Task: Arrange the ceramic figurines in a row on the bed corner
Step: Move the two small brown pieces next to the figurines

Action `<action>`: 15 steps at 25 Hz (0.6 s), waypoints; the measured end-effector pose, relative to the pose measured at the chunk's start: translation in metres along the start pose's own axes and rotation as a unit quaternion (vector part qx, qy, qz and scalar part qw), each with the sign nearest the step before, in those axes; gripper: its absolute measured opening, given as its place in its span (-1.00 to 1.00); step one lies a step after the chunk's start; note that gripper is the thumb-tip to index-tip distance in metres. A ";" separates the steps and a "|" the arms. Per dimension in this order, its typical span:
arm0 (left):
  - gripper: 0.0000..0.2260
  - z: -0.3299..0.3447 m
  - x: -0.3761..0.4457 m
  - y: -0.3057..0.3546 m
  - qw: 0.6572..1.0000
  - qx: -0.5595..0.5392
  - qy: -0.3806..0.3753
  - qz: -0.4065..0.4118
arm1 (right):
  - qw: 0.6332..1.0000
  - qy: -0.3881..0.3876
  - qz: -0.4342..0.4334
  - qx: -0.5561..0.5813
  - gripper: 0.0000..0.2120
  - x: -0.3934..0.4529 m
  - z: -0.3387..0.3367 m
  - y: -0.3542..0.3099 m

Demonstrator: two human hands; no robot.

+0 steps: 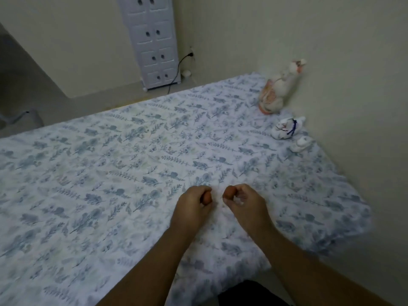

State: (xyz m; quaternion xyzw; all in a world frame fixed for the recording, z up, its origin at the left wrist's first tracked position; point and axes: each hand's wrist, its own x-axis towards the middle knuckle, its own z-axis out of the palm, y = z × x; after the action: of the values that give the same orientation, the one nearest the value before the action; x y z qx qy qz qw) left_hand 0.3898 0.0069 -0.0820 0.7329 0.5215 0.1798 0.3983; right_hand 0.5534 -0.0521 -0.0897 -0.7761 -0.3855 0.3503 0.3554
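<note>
Both hands hover low over the bed [110, 173], which is covered by a blue leaf-print sheet. My left hand [194, 206] is closed around a small brown figurine [207, 198]. My right hand [245, 200] pinches a second small brown figurine [230, 192] between fingers and thumb. Along the wall at the far right corner stand three pale ceramic pieces in a line: a tall white and pink figurine [279, 89], a white figurine with a blue cord [287, 128], and a small white figurine [301, 144] nearest to me.
A white plastic drawer cabinet [154, 40] stands against the back wall, with a black cable [178, 67] plugged in beside it. The wall [353, 107] borders the bed's right side. The floor lies beyond the bed's far edge.
</note>
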 end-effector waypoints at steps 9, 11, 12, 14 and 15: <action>-0.73 0.183 0.130 0.149 0.979 0.002 -0.109 0.171 | 0.974 0.217 0.056 -0.036 -0.72 0.079 -0.173 0.110; -0.67 0.208 0.152 0.165 0.975 -0.002 -0.118 0.186 | 0.968 0.242 0.069 -0.024 -0.72 0.092 -0.188 0.123; -0.63 0.219 0.163 0.170 0.975 -0.003 -0.124 0.182 | 0.966 0.247 0.074 -0.014 -0.75 0.097 -0.194 0.127; -0.55 0.232 0.178 0.172 0.976 -0.007 -0.134 0.169 | 0.965 0.249 0.085 -0.001 -0.81 0.105 -0.201 0.134; -0.52 0.237 0.182 0.171 0.976 -0.011 -0.139 0.167 | 0.964 0.248 0.093 0.008 -0.84 0.106 -0.202 0.138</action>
State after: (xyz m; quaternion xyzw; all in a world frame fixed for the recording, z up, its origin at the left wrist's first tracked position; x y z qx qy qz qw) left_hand 0.7281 0.0541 -0.1243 0.8230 0.3296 0.1455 0.4392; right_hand 0.8154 -0.0809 -0.1310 -0.8685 -0.2085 0.1818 0.4114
